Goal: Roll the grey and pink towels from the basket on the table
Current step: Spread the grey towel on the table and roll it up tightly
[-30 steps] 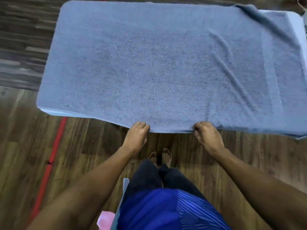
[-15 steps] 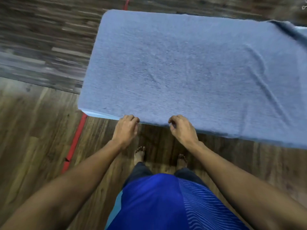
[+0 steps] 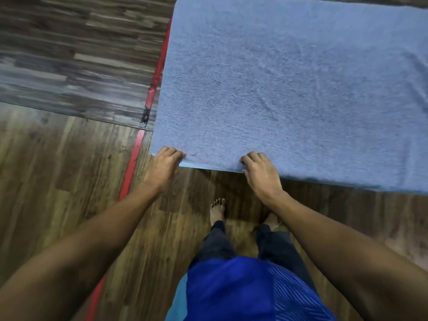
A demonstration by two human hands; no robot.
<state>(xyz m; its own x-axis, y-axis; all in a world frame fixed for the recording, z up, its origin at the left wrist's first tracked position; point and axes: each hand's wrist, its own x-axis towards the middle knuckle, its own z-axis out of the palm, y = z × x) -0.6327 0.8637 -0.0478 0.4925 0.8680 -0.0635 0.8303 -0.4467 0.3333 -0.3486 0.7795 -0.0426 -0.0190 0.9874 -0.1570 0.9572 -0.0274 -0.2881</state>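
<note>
Leftward I'm sliding my left hand (image 3: pixel 165 166) and right hand (image 3: pixel 260 174), both pinching the towel (image 3: pixel 289 89) edge, reaching its corner for rolling.

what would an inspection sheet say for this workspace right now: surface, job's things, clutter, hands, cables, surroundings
surface: table, covered almost wholly; only a thin pale strip shows at the near edge
job's things: grey towel spread flat over the table, not yet rolled; pink towel and basket not in view
clutter: nothing seen
hands: left hand grips the towel's near left corner; right hand grips the near edge beside it, fingers curled
cables: nothing seen
surroundings: wood-pattern floor, red line along it, the person's bare feet below the table edge
</note>
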